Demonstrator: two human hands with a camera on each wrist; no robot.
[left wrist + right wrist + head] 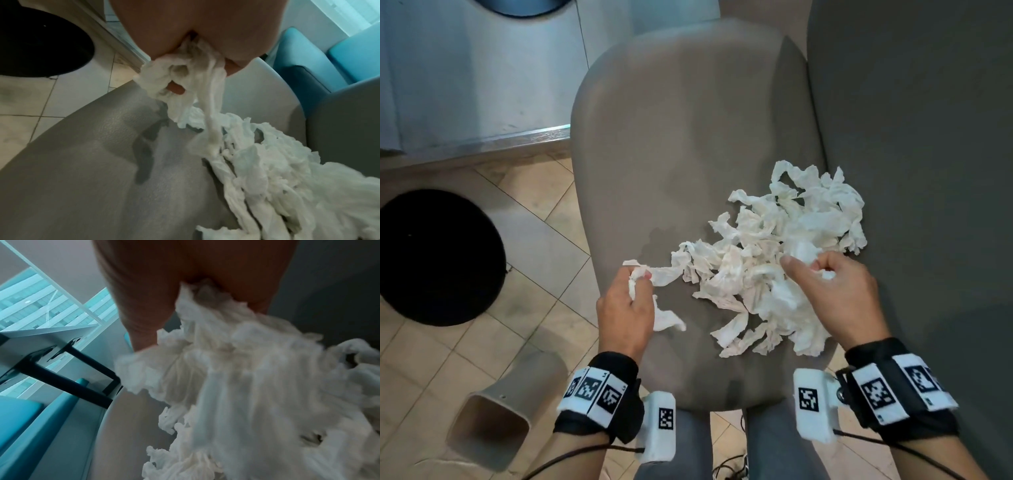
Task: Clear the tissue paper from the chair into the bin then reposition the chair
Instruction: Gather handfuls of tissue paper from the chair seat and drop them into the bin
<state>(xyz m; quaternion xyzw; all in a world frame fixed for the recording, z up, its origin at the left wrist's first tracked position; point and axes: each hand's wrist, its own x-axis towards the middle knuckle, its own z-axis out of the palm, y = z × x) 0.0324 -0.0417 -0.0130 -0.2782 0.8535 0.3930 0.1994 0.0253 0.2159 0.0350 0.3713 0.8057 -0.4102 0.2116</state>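
- White tissue paper (774, 260) lies heaped on the grey chair (678, 144) between both hands.
- Left hand (625, 308) grips one strip.
- Right hand (835, 291) clutches a bunch.

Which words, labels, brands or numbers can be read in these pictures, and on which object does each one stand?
No readable text stands anywhere in the three views.
Wristbands: black-and-white square code patterns only, no letters or numbers.
White wrist camera housings: the same kind of code squares, no words.
Metal strip at the foot of the wall: faint marks, too small and blurred to read.
Chair, tissue paper and black bin: no print visible.
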